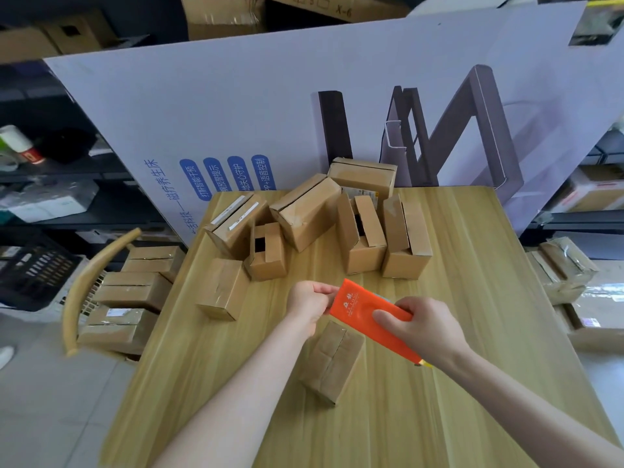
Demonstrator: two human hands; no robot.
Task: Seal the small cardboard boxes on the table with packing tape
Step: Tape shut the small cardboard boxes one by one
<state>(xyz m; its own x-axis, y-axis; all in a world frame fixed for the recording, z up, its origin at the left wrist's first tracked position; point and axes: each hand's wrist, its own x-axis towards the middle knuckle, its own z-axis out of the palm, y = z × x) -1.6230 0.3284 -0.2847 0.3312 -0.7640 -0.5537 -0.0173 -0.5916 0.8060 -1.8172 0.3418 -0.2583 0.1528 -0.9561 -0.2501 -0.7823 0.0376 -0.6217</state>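
Left hand: my left hand [309, 304] has its fingers curled, thumb and fingertips pinching the far end of the tape dispenser [358, 307].
Right hand: my right hand [422, 329] is wrapped round the near half of the tape dispenser, thumb laid across its flat face.
Tape dispenser: smooth, glossy orange plastic, long and flat, with small pale lettering. It is held on a slant above the table [472, 332]. I cannot make out the tape itself.
Nearest box: the small box [332, 363] is oblong brown cardboard, creased, with its flaps folded shut along a middle seam. It lies on the table just under the dispenser, which hides its far corner.
Table: pale yellow wood grain, smooth.
Closed box: another brown box [223, 288] stands left of my hands.
Open boxes: three open boxes [266, 251] [363, 234] [405, 238] stand farther back, flaps ajar over dark gaps, among more boxes leaning on each other.
Behind: a big white printed board [270, 106] stands at the table's far edge and blocks the view beyond.
Left side: a chair [98, 275] with a curved wooden back holds stacked boxes [131, 292]; dark shelves [50, 170] lie past it.
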